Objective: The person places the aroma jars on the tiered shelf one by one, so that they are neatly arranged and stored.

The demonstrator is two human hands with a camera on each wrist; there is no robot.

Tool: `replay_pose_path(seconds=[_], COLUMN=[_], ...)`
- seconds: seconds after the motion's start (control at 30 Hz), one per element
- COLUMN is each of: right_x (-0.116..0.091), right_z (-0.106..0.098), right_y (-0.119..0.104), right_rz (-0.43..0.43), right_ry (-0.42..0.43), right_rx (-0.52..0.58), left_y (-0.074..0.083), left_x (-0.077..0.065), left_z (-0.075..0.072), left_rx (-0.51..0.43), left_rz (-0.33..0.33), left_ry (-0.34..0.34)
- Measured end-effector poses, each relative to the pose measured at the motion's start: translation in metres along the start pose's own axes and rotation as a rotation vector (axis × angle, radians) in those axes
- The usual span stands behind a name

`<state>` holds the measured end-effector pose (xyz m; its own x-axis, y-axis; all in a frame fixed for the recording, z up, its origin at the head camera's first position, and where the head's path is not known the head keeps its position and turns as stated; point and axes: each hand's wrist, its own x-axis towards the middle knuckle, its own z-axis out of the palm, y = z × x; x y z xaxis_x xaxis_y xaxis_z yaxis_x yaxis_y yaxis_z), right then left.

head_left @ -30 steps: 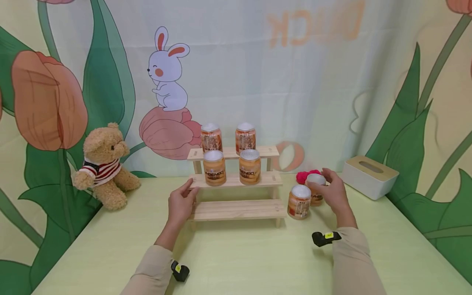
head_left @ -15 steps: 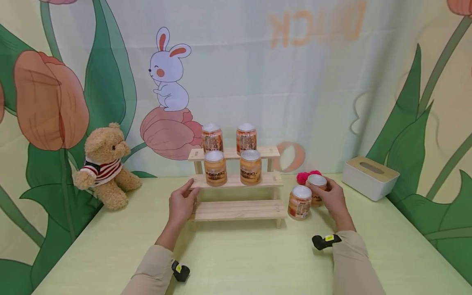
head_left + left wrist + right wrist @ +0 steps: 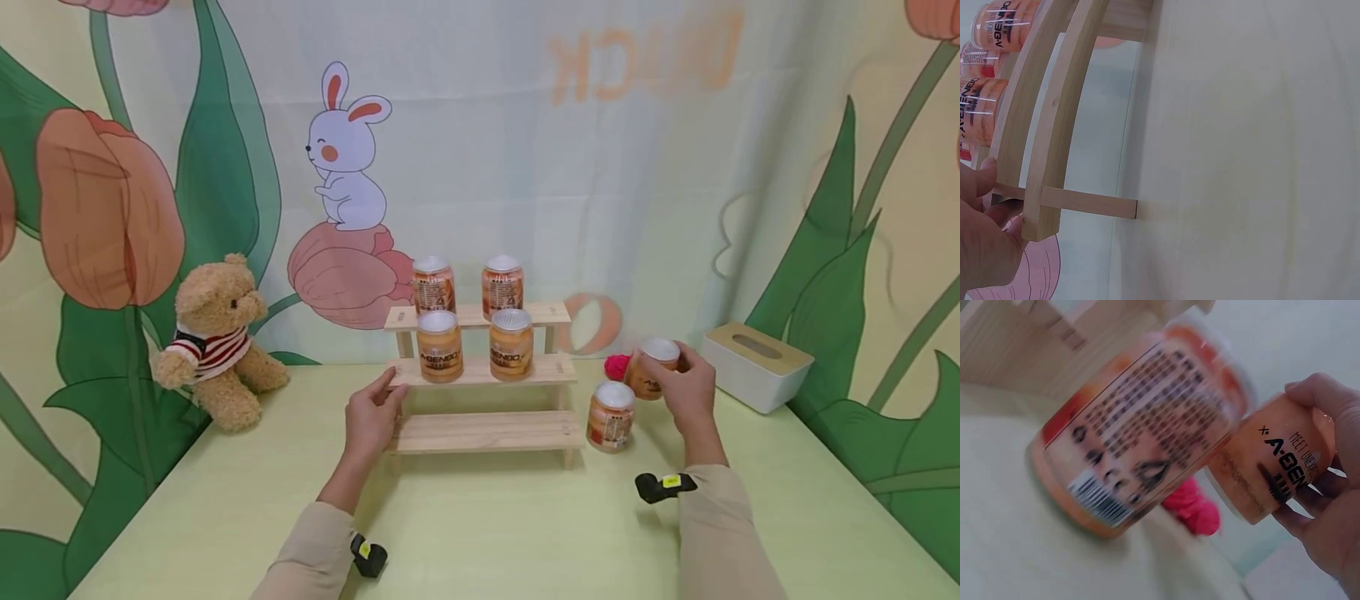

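Observation:
My right hand (image 3: 688, 385) grips an orange-labelled jar (image 3: 1269, 456) with a silvery lid, fingers and thumb round its side. This jar is raised and tilted in the right wrist view. Close in front of it, a second jar (image 3: 611, 418) stands upright on the table. My left hand (image 3: 371, 417) holds the left end of the middle tier of a three-step wooden display rack (image 3: 487, 429), thumb above and fingers below the board. Two jars (image 3: 440, 348) stand on that middle tier, and two more jars (image 3: 502, 287) on the top tier behind.
A pink-red bundle (image 3: 617, 367) lies behind the raised jar. To the right stands a white tissue box (image 3: 757, 371) with a wooden top. A teddy bear (image 3: 217, 337) in a striped shirt sits at the left. A printed curtain (image 3: 480, 150) hangs behind the table (image 3: 495, 533).
My right hand has closed more firmly round the jar and lifted it up and slightly right, away from the standing jar. The left hand stays on the rack.

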<state>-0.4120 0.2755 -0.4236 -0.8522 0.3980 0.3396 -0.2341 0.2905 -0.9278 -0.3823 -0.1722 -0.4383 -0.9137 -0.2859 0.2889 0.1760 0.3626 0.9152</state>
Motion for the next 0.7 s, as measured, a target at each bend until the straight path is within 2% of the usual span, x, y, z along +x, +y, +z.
replay_pose_path(seconds=[0.13, 0.23, 0.37, 0.5, 0.63, 0.7], right_x=[-0.001, -0.004, -0.01, -0.015, -0.022, -0.026], right_z=[-0.005, -0.008, -0.008, -0.003, 0.003, 0.005], right_y=[-0.03, -0.052, -0.075, -0.087, -0.098, -0.105], right_rz=[-0.078, -0.118, -0.107, -0.082, -0.092, -0.11], right_ry=[0.025, 0.005, -0.043, -0.085, -0.155, -0.217], right_rx=[-0.011, -0.032, -0.029, -0.03, -0.09, -0.121], left_y=[0.001, 0.001, 0.001, 0.001, 0.001, 0.001], left_x=[0.001, 0.002, 0.002, 0.002, 0.0, 0.0], left_z=[-0.001, -0.001, -0.001, -0.001, -0.001, -0.001], left_rx=[0.0, 0.0, 0.002, -0.002, -0.003, 0.002], left_rz=[0.001, -0.006, -0.015, -0.015, -0.012, -0.008], left_ry=[0.002, -0.001, -0.004, -0.008, -0.012, -0.01])
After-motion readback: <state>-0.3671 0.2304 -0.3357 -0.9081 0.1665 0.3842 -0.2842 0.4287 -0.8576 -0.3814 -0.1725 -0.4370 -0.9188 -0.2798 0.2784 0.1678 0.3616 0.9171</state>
